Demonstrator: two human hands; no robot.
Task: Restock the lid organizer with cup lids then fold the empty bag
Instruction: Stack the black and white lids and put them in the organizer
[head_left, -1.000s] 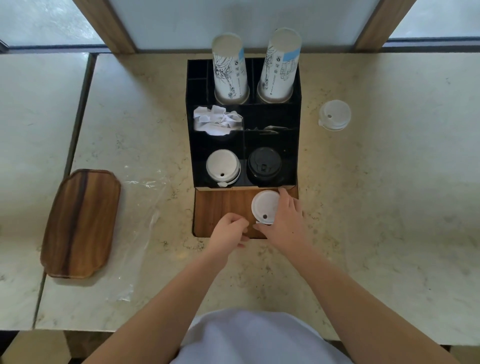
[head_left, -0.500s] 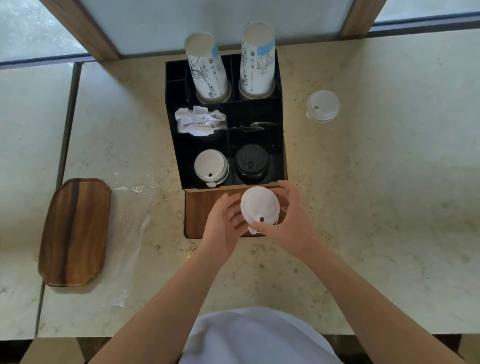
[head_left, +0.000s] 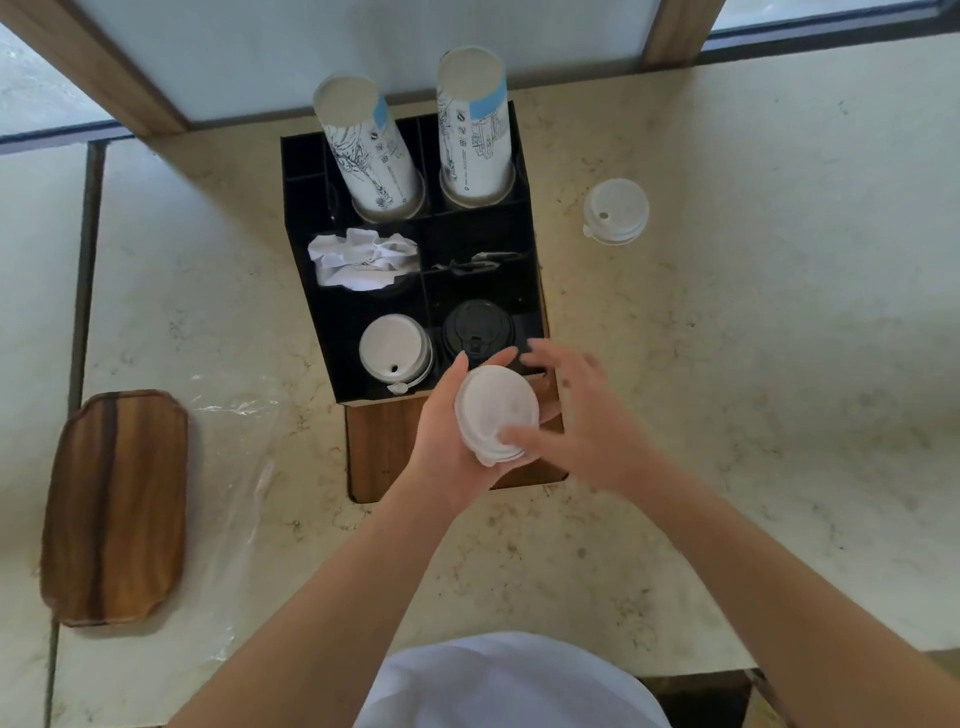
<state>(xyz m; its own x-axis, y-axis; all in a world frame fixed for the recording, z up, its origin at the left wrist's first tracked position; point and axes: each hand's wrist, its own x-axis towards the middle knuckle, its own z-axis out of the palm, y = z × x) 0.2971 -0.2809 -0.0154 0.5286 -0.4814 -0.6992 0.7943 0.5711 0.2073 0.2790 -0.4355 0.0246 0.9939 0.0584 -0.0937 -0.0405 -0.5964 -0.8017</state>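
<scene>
A black lid organizer stands on a wooden base at the middle of the counter. Its front-left compartment holds white lids, and its front-right one holds black lids. Just in front of it, my left hand is closed around a short stack of white cup lids. My right hand is blurred, its fingers spread over the stack and its thumb against the lids' near edge. The empty clear plastic bag lies flat on the counter to the left.
Another white lid stack sits on the counter at the right of the organizer. Two paper cup stacks stand in the back compartments, with crumpled napkins in the middle-left one. A wooden tray lies far left.
The lid stack has been lifted off the wooden base and passed from my right hand into my left. My right fingers have spread apart.
</scene>
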